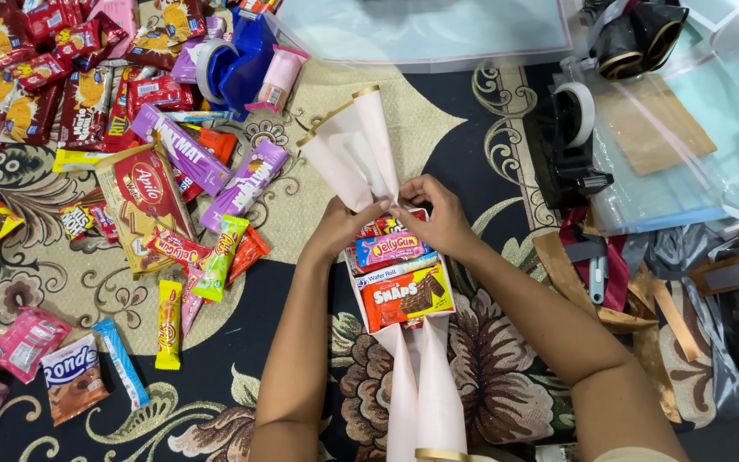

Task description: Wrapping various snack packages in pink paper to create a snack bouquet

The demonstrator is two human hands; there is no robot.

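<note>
Pink paper cone: sits upright-ish in frame at centre of the patterned rug, gold-edged mouth pointing away, narrow end pinched right above the snack stack.
Left hand: fingers clamped on the lower tip of the cone, from the left side.
Right hand: also pinching that same tip, fingertips nearly touching the left ones.
Snack stack: bundle of packets just under both hands, pink candy pack on top, red chocolate wafer pack nearest the body.
More pink cones: two long ones poking out below the stack, toward the body.
Loose snacks: big scattered pile to the left, reds, purples, yellows.
Blue tape dispenser: top left of centre, well apart from hands.
Black tape dispenser: off to the right, beside clear plastic sheets.
</note>
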